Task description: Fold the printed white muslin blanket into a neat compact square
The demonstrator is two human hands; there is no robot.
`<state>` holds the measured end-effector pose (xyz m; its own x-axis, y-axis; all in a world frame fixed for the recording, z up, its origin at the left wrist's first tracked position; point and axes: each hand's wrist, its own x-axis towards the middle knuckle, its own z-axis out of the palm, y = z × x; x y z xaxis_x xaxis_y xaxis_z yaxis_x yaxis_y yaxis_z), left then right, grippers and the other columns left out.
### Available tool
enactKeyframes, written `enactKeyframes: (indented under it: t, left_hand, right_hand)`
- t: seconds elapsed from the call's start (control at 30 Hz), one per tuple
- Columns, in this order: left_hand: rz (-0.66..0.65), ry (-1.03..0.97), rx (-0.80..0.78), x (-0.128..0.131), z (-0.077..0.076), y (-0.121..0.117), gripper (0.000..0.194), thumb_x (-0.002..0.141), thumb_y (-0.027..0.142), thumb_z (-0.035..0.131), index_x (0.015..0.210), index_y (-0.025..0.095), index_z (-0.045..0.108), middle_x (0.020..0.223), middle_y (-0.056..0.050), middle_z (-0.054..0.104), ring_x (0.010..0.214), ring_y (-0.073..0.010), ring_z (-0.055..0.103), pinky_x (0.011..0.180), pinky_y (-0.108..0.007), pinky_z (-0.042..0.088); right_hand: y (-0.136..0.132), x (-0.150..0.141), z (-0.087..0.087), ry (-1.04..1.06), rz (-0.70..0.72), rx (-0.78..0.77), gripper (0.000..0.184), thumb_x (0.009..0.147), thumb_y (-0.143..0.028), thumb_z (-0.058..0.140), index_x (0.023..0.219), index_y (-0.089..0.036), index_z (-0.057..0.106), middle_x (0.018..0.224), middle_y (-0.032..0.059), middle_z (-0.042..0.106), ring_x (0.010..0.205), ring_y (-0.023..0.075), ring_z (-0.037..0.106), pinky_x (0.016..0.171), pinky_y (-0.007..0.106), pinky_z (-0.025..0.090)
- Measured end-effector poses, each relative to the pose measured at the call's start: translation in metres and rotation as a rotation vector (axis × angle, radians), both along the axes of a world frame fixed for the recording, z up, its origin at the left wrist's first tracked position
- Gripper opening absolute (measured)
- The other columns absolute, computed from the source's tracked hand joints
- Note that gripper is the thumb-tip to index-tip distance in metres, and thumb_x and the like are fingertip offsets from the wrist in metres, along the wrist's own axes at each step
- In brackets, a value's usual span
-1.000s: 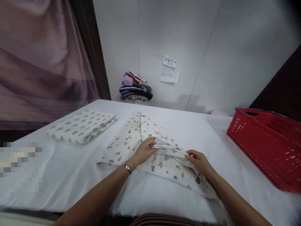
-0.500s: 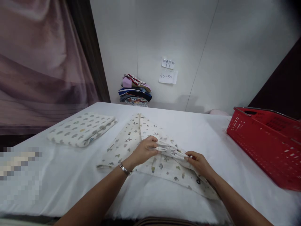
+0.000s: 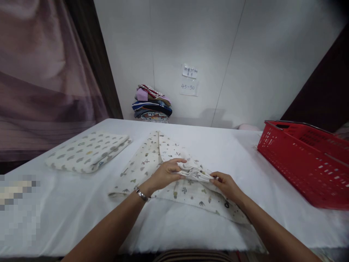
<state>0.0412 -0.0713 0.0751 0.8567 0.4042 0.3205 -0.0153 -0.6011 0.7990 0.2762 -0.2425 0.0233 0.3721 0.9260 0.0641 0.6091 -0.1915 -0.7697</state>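
A cream cloth [image 3: 141, 163] printed with small plants lies partly folded on the white-covered table, its far end coming to a point. Near its middle, my left hand [image 3: 166, 174], with a silver band at the wrist, is closed on gathered layers of the cloth. My right hand [image 3: 225, 185] pinches the same gathered strip farther right. The strip is bunched and slightly raised between the two hands. Some of the cloth's right part is hidden behind my right hand and forearm.
A folded cloth with grey cloud shapes [image 3: 87, 151] lies at the left. On the right stands a red plastic basket [image 3: 297, 163]. Several folded textiles [image 3: 152, 105] are stacked beyond the table, against the wall. Paper signs [image 3: 189, 87] hang there.
The view has shifted slightly, so the basket and stack appear farther left. Both hands keep their hold, and the strip between them looks more bunched, with the hands a little closer together.
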Motion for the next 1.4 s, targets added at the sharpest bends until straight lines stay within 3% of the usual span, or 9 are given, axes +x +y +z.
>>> enactKeyframes:
  t: [0.17, 0.33, 0.43, 0.7, 0.83, 0.97, 1.1, 1.27, 1.4]
  left_hand:
    - [0.184, -0.190, 0.089, 0.001, 0.000, 0.002, 0.016, 0.074, 0.035, 0.065, 0.065, 0.022, 0.066, 0.076, -0.003, 0.065, 0.079, -0.0184, 0.055, 0.079, -0.034, 0.044]
    - [0.507, -0.255, -0.230, 0.008, -0.011, 0.002, 0.039, 0.072, 0.044, 0.065, 0.050, 0.018, 0.045, 0.055, 0.004, 0.041, 0.059, -0.0113, 0.043, 0.058, -0.024, 0.038]
    - [0.520, -0.210, -0.299, 0.008, -0.015, 0.001, 0.038, 0.072, 0.046, 0.064, 0.053, 0.018, 0.045, 0.052, 0.005, 0.034, 0.054, -0.0092, 0.037, 0.052, -0.022, 0.033]
    - [0.340, -0.233, -0.196, -0.007, -0.015, 0.008, 0.024, 0.075, 0.037, 0.062, 0.062, 0.017, 0.056, 0.085, -0.003, 0.058, 0.082, -0.0158, 0.054, 0.076, -0.027, 0.043]
    - [0.236, -0.135, -0.216, -0.025, -0.026, 0.013, 0.024, 0.076, 0.037, 0.061, 0.064, 0.017, 0.053, 0.076, -0.001, 0.055, 0.071, -0.0123, 0.050, 0.065, -0.025, 0.040]
    - [0.344, 0.080, -0.266, -0.034, -0.051, 0.013, 0.025, 0.074, 0.039, 0.059, 0.065, 0.018, 0.048, 0.059, 0.005, 0.043, 0.056, -0.0095, 0.041, 0.053, -0.022, 0.032]
    - [0.439, 0.254, -0.080, -0.035, -0.061, 0.009, 0.020, 0.073, 0.037, 0.057, 0.069, 0.019, 0.052, 0.063, 0.004, 0.049, 0.057, -0.0118, 0.044, 0.053, -0.024, 0.034]
    - [0.365, 0.187, 0.358, -0.027, -0.040, -0.010, 0.031, 0.074, 0.035, 0.063, 0.101, 0.021, 0.057, 0.118, -0.007, 0.054, 0.105, -0.0241, 0.049, 0.087, -0.038, 0.038]
    - [0.196, 0.171, 0.614, -0.009, -0.030, -0.036, 0.018, 0.079, 0.035, 0.062, 0.090, 0.021, 0.059, 0.098, -0.005, 0.058, 0.096, -0.0227, 0.050, 0.084, -0.039, 0.034]
  right_hand:
    - [0.003, -0.003, 0.002, -0.050, 0.031, -0.002, 0.029, 0.081, -0.043, 0.051, 0.094, -0.022, 0.065, 0.069, 0.0001, 0.060, 0.060, 0.0145, 0.051, 0.055, 0.025, 0.039]
    - [0.005, -0.012, 0.013, -0.175, 0.137, 0.010, 0.025, 0.084, -0.038, 0.049, 0.097, -0.023, 0.065, 0.084, 0.0026, 0.066, 0.072, 0.0171, 0.057, 0.065, 0.027, 0.042]
    - [0.005, -0.015, 0.019, -0.238, 0.154, 0.003, 0.025, 0.085, -0.036, 0.047, 0.097, -0.022, 0.064, 0.087, 0.0039, 0.066, 0.077, 0.0185, 0.058, 0.070, 0.029, 0.042]
    - [0.003, -0.015, 0.022, -0.250, 0.138, 0.006, 0.025, 0.087, -0.036, 0.044, 0.095, -0.022, 0.063, 0.086, 0.0041, 0.066, 0.078, 0.0186, 0.058, 0.069, 0.029, 0.042]
    - [0.002, -0.016, 0.029, -0.247, 0.154, -0.005, 0.023, 0.087, -0.034, 0.044, 0.095, -0.024, 0.064, 0.086, 0.0028, 0.066, 0.076, 0.0175, 0.058, 0.067, 0.028, 0.042]
    - [0.006, -0.020, 0.031, -0.294, 0.255, -0.075, 0.022, 0.086, -0.028, 0.045, 0.095, -0.024, 0.065, 0.093, 0.0038, 0.067, 0.081, 0.0186, 0.059, 0.070, 0.028, 0.043]
    - [0.011, -0.022, 0.026, -0.337, 0.279, -0.099, 0.023, 0.086, -0.026, 0.045, 0.096, -0.023, 0.065, 0.097, 0.0040, 0.068, 0.086, 0.0199, 0.060, 0.074, 0.030, 0.043]
    - [0.010, -0.022, 0.024, -0.345, 0.288, -0.096, 0.023, 0.086, -0.024, 0.045, 0.098, -0.023, 0.064, 0.098, 0.0036, 0.067, 0.086, 0.0192, 0.060, 0.074, 0.029, 0.044]
    - [0.010, -0.024, 0.024, -0.380, 0.287, -0.110, 0.023, 0.086, -0.023, 0.045, 0.100, -0.023, 0.064, 0.100, 0.0037, 0.067, 0.089, 0.0193, 0.060, 0.077, 0.030, 0.044]
